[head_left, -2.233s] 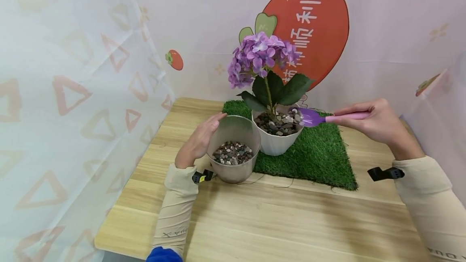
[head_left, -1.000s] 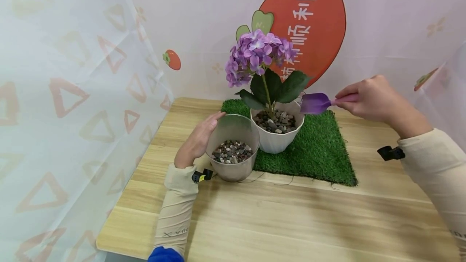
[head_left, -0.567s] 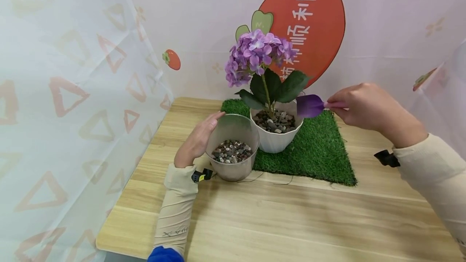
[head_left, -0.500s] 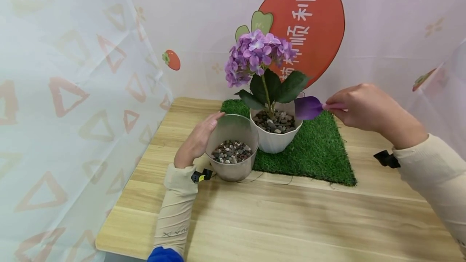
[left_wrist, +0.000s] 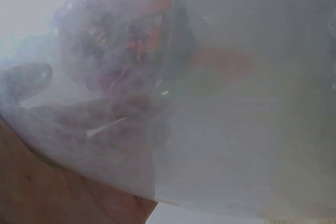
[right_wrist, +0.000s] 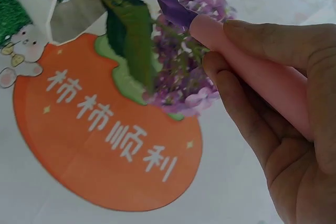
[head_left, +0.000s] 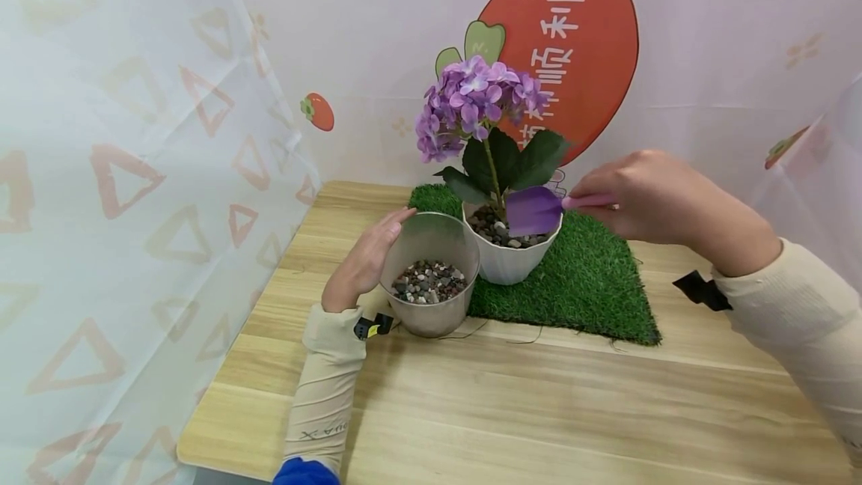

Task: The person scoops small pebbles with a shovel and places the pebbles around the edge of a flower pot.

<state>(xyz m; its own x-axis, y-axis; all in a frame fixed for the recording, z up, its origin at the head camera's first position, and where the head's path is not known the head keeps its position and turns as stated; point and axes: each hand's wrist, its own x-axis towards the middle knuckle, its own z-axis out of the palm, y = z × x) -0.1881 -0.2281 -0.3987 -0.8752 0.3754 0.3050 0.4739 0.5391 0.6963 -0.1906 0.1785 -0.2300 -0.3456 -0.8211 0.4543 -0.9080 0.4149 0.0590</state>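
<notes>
My right hand (head_left: pixel 646 197) grips the pink handle of a small trowel (head_left: pixel 535 209), and in the right wrist view its fingers wrap the handle (right_wrist: pixel 252 72). The purple blade is tilted over the pebbles in a white flowerpot (head_left: pixel 508 264). A hydrangea with purple blooms (head_left: pixel 474 99) and dark leaves stands in this pot. My left hand (head_left: pixel 364 264) rests with extended fingers against the outer side of a translucent bucket (head_left: pixel 434 316). Small pebbles (head_left: pixel 429 281) cover the bucket's bottom. The left wrist view is mostly filled by the bucket's hazy wall (left_wrist: pixel 226 129).
The white pot stands on a green artificial grass mat (head_left: pixel 586 298), with the bucket by its front left corner. Both lie on a wooden table (head_left: pixel 512 403). A printed cloth (head_left: pixel 377 43) hangs close behind, and another cloth (head_left: pixel 135 208) hangs at the left.
The pebbles on the trowel went into the white pot, and the blade drew back to the right of it. Now the trowel has moved left over the pot. The left hand has stayed put.
</notes>
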